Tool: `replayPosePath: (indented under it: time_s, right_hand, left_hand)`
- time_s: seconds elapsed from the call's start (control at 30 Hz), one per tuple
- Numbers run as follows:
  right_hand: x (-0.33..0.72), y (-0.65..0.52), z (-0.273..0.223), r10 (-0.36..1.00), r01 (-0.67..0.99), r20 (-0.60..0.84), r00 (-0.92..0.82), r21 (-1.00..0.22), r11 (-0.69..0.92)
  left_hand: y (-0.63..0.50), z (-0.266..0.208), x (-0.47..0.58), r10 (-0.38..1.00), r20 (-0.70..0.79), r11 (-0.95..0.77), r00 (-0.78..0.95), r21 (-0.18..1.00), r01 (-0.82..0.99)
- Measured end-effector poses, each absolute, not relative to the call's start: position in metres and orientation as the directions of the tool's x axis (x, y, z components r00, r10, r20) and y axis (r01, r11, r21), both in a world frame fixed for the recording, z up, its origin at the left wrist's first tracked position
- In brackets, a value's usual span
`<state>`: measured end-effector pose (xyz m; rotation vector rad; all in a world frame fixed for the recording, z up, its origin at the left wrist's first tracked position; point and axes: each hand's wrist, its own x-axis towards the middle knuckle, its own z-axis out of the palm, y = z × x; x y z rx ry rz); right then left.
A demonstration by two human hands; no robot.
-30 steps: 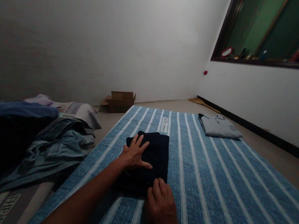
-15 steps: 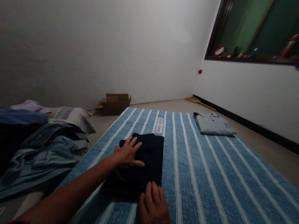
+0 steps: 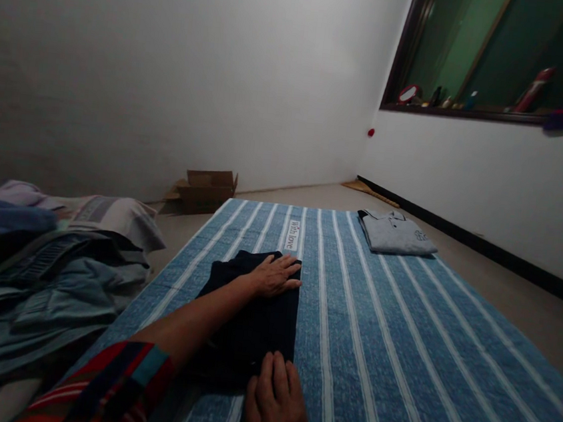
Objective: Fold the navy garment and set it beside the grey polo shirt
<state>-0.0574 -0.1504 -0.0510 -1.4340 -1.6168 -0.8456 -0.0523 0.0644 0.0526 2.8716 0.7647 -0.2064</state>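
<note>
Left hand has moved since the earlier frame: from the left part of the folded navy-dark cloth garment across to its far right corner. Plaid sleeve (red, navy and teal) now in view on that arm.

Grip: left hand flat on the garment, fingers spread, not closed around anything. Right hand at the near right corner, fingers together on the cloth; cannot tell whether the thumb pinches the edge.

Garment lies on the blue woven-looking cover with white stripes, left of the cover's middle. Long axis runs away from the person, roughly along the stripes; right edge straight, far left edge uneven. Surface matt, near end lost in shadow.

Writing: white rectangular patch just beyond the garment reads "With love", turned sideways. Folded grey collared shirt, dark-trimmed, lies well apart at the cover's far right; its dark emblem is too small to read.

Left of the cover: crumpled blue-grey denim-like garment, in a heap with other clothes. Beyond, on the floor, an open brown cardboard box.
</note>
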Motion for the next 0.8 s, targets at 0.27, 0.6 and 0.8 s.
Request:
replayPosePath:
  time_s: [0.27,0.6,0.8]
  right_hand:
    - [-0.059,-0.157,-0.058,0.530,0.986,0.847,-0.049,-0.043,0.160]
    - [-0.057,-0.149,-0.069,0.489,0.986,0.868,-0.084,0.001,0.168]
    - [-0.062,-0.139,-0.068,0.410,0.995,0.912,-0.016,-0.024,0.093]
  left_hand:
    - [0.072,0.026,-0.053,0.524,-0.200,-0.806,0.828,0.198,0.558]
    - [0.068,0.039,-0.053,0.547,-0.199,-0.797,0.813,0.176,0.578]
    - [0.065,0.078,-0.086,0.678,0.000,-0.735,0.735,-0.022,0.678]
